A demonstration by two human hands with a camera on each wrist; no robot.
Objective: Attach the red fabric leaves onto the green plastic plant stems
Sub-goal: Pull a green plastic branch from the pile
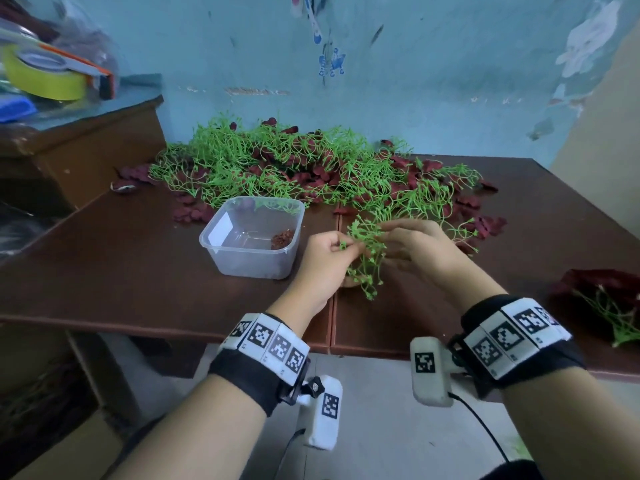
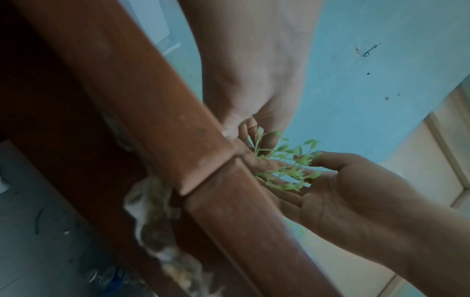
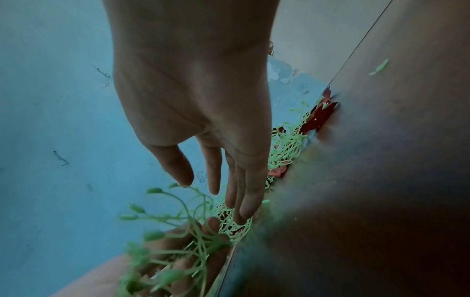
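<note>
A bare green plastic stem sprig hangs just above the brown table, between both hands. My left hand pinches it with curled fingers. My right hand has straight fingers spread against the sprig's twigs, thumb apart. No red leaf shows in either hand. Behind lies a big pile of green stems mixed with dark red fabric leaves.
A clear plastic tub with a few reddish bits in one corner stands left of my hands. A sprig with red leaves lies at the table's right edge. A side shelf with a yellow tape roll sits at far left.
</note>
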